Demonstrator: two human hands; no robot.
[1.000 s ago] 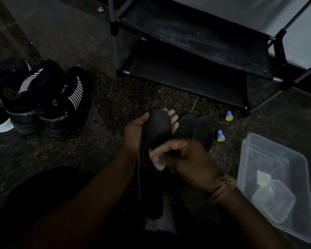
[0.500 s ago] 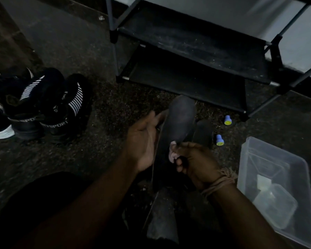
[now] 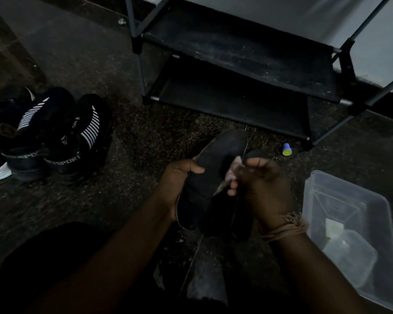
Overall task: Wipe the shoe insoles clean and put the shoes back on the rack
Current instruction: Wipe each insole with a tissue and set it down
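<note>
Insole (image 3: pixel 216 164), dark and dusty, held tilted above speckled floor (image 3: pixel 134 177) near black rack (image 3: pixel 236 64). Black striped shoes (image 3: pixel 61 132) at left read "SPORT". Left hand (image 3: pixel 179 180) grips insole edge, thumb on top; right hand (image 3: pixel 261 184) pinches pale wipe (image 3: pixel 233 171) against it.

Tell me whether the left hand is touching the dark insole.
Touching. The head view shows the left hand gripping the dark insole, its thumb lying across the upper face and the palm behind its edge.
</note>
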